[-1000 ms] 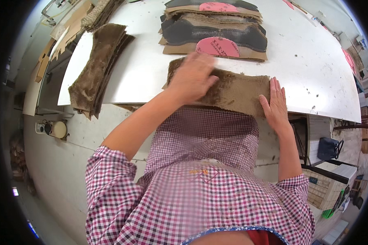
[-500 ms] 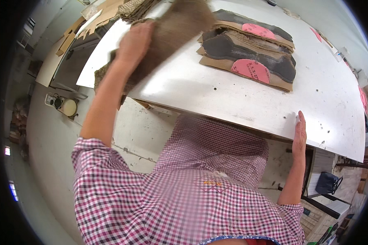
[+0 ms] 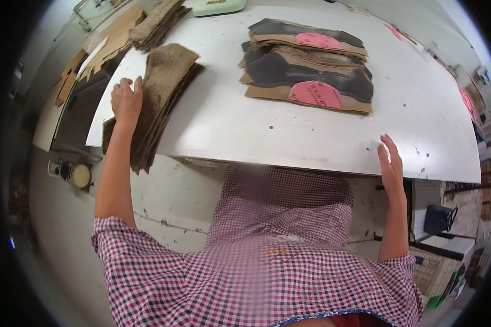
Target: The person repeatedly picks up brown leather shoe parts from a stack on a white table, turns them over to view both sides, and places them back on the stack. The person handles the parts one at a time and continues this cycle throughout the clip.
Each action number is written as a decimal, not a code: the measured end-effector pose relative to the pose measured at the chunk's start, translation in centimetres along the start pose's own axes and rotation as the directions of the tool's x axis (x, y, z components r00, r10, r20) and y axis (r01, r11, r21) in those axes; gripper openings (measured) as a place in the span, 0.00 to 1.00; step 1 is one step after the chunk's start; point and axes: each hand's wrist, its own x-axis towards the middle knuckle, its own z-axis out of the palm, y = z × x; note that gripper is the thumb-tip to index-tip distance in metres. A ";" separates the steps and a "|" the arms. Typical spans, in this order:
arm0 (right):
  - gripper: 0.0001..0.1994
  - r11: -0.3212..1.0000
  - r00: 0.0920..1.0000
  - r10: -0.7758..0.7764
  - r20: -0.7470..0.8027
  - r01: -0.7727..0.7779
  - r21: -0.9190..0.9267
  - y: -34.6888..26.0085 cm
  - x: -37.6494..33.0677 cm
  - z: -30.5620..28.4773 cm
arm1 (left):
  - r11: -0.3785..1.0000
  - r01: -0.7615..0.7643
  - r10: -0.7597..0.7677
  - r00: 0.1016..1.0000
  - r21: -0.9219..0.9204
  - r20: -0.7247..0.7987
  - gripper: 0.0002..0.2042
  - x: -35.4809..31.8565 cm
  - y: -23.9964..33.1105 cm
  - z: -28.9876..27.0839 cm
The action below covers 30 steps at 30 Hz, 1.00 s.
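A stack of brown fuzzy fabric pieces (image 3: 166, 82) lies slantwise at the table's left, its near end hanging past the front edge. My left hand (image 3: 126, 102) is at the left side of this stack, fingers apart and slightly bent, gripping nothing. My right hand (image 3: 390, 161) is held by the front edge at the right, also with fingers apart and nothing in it. Between the hands, farther back, sit two piles of brown pieces topped with dark grey shaped pieces (image 3: 311, 75). Each pile carries a pink half-round card (image 3: 315, 95) with print on it.
Another brown fabric stack (image 3: 157, 24) lies at the far left of the white table (image 3: 289, 139). Beside it at the back is a pale green object (image 3: 218, 6), partly cut off. Cardboard (image 3: 112, 41) lies beyond the left edge. A dark bag (image 3: 439, 219) is below at the right.
The brown fabric stack, blurred and held up in my left hand before, now lies on the table's left with that hand off its grip. My right hand's fingers have spread.
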 end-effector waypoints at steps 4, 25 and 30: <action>0.19 0.963 0.996 -0.084 0.003 0.081 0.258 -6.8 3.6 0.9 | 0.750 -0.189 0.278 0.960 -0.634 0.043 0.21 1.0 12.1 -2.5; 0.25 0.904 0.916 -0.400 -0.019 0.391 -0.174 -10.1 11.1 14.6 | 0.113 0.663 0.174 0.720 -0.740 0.672 0.15 9.2 31.4 7.9; 0.26 0.923 0.936 -0.352 0.003 0.348 -0.164 -10.5 10.8 14.5 | -0.148 0.681 0.250 0.727 -0.717 0.640 0.20 10.1 32.9 9.2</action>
